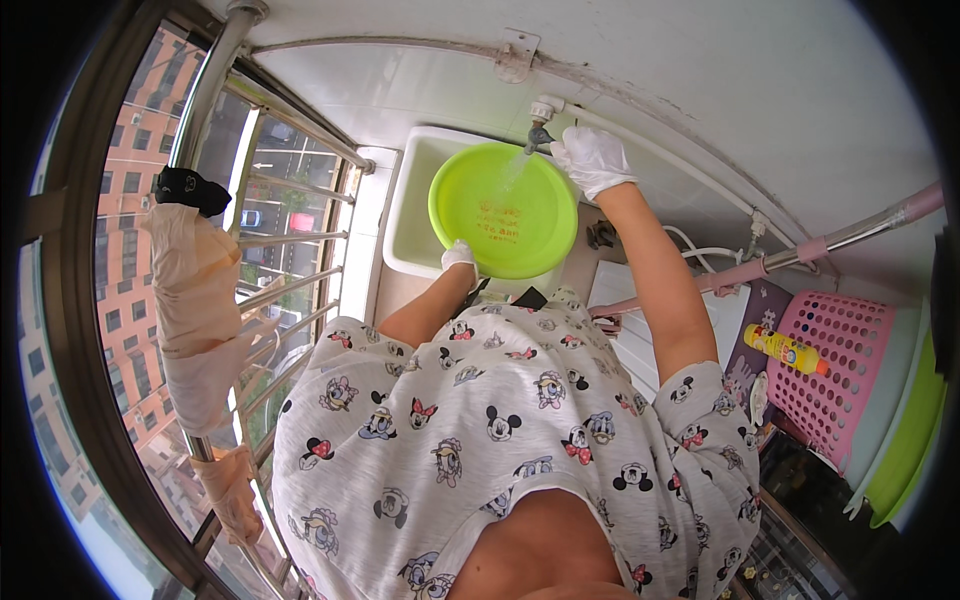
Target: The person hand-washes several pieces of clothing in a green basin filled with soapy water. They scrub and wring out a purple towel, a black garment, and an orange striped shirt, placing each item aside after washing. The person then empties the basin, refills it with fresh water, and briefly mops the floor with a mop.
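A bright green plastic basin point(457, 191) rests tilted over a white sink point(409, 225). Water runs into it from a metal tap point(536, 139) on the tiled wall. My left hand point(459, 256), in a white glove, grips the basin's near-left rim. Up at the tap, my right hand point(595, 156), gloved in white too, has its fingers closed around the tap's handle, which they mostly hide. Red writing shows on the basin floor under shallow water.
Barred windows point(289, 240) run along the left, where cloths point(196, 292) hang on a metal rail. To the right are a white washing machine point(622, 330), a pink pole point(780, 259), a pink perforated basket point(840, 322) and a yellow bottle point(784, 349). A white pipe point(660, 157) follows the wall.
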{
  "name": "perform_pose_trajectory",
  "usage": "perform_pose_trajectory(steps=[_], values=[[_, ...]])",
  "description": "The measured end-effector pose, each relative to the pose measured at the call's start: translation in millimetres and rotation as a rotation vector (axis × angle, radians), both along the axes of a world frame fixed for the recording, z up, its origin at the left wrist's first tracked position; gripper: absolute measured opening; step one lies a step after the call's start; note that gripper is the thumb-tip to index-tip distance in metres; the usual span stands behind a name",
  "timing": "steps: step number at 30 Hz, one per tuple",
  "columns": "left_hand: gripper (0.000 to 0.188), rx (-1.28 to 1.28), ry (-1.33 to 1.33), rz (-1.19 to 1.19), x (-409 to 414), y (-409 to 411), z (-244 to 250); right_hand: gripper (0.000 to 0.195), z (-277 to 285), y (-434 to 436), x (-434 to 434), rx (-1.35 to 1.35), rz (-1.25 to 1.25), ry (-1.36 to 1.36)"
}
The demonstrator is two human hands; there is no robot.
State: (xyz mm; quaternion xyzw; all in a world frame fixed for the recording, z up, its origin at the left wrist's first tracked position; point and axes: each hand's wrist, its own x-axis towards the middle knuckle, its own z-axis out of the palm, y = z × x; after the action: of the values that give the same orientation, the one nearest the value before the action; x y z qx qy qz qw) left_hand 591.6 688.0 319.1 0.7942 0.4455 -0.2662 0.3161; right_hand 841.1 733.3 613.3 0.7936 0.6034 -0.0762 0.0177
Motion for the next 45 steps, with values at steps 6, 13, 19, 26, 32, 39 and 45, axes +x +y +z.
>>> perform_pose_trajectory(steps=[6,13,19,26,32,39,45], values=[[0.038,0.094,-0.041,-0.141,-20,8,-12,0.031,2,13,-17,0.007,0.059,0.060],[0.052,-0.027,-0.058,-0.054,4,10,72,0.035,-32,12,-43,-0.034,-0.435,0.417],[0.043,-0.835,-0.521,1.892,-11,4,49,0.037,-27,-13,-38,0.176,-0.887,1.508],[0.038,-0.835,-0.595,1.807,-42,5,49,0.051,-186,-93,8,-0.111,-1.080,0.691],[0.038,-0.794,-0.437,1.595,-58,10,90,0.048,-266,-98,20,-0.179,-1.132,0.954],[0.038,-0.611,-0.501,1.450,-104,-3,98,0.051,-244,-81,-48,0.299,-1.590,1.210],[0.036,-0.559,-0.613,1.094,-107,32,134,0.047,-194,-118,-61,0.562,-1.677,1.225]])
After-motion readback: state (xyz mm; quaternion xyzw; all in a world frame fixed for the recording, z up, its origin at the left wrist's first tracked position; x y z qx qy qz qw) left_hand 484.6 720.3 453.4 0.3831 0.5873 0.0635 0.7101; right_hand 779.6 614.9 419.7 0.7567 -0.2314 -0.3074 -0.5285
